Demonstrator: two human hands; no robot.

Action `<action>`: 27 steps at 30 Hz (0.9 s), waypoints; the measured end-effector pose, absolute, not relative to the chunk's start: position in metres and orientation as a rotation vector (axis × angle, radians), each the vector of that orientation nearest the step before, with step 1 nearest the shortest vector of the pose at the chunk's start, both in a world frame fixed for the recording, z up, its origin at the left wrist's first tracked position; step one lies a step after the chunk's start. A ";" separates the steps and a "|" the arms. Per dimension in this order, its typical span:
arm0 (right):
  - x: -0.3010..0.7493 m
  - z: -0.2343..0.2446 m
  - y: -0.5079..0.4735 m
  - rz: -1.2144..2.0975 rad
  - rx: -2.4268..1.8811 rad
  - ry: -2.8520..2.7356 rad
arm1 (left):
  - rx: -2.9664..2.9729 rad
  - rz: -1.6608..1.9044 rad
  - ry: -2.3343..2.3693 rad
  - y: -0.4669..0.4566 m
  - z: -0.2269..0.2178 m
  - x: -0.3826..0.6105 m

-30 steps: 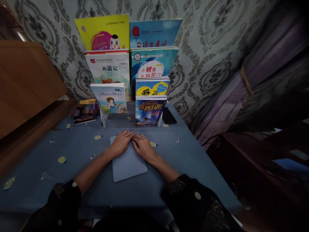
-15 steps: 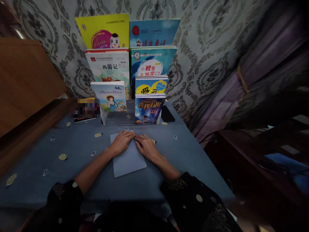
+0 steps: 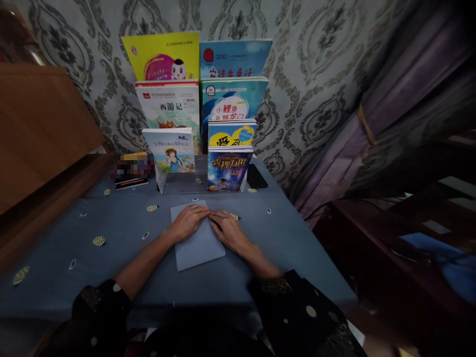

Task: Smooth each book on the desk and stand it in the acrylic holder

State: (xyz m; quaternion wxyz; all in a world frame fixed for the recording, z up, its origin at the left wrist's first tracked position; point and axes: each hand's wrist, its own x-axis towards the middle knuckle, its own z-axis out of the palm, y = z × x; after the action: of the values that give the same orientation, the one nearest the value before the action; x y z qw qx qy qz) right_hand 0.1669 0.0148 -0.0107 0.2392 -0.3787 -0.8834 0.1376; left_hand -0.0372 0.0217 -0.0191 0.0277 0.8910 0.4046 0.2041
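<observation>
A flat, pale blue-grey booklet or folded sheet (image 3: 201,250) lies on the cloth-covered table in front of me; I cannot tell which it is. Across its upper part rests my left hand (image 3: 189,220), fingers bent and together, their tips at its upper right edge. My right hand (image 3: 226,229) is closed at that same edge, with thumb and fingertips against it. The fingertips of both hands meet there and cover the edge. Just beyond stands a clear stand (image 3: 178,186) holding upright books, with a dark blue book (image 3: 227,171) in front at right.
The blue tablecloth (image 3: 122,267) has small yellow prints. A black phone (image 3: 256,176) lies right of the stand, and several flat items (image 3: 132,171), partly blurred, lie left. A wooden panel (image 3: 44,129) bounds the left side; a purple curtain (image 3: 345,148) hangs at right.
My view has shifted slightly. Both hands stay at the upper right edge of the blue-grey piece, their fingertips a little lower along it. The piece has barely moved.
</observation>
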 end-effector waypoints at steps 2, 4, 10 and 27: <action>0.168 -0.011 0.013 0.366 -1.029 -2.421 | 2.751 0.639 1.238 0.020 -0.019 -0.037; 0.168 -0.011 0.012 0.356 -1.032 -2.420 | 2.748 0.635 1.257 0.019 -0.019 -0.035; 0.169 -0.017 0.011 0.341 -0.996 -2.436 | 2.765 0.552 1.338 0.018 -0.015 -0.032; 0.188 -0.026 -0.019 0.385 -0.991 -2.430 | 2.757 0.519 1.259 0.002 -0.013 -0.029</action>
State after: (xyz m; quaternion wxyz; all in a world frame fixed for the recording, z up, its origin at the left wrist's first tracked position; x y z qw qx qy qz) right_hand 0.1877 -0.0187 -0.0258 0.2421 -0.3624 -0.8889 0.1409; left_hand -0.0290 0.0024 -0.0126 0.0333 0.8961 0.4093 0.1687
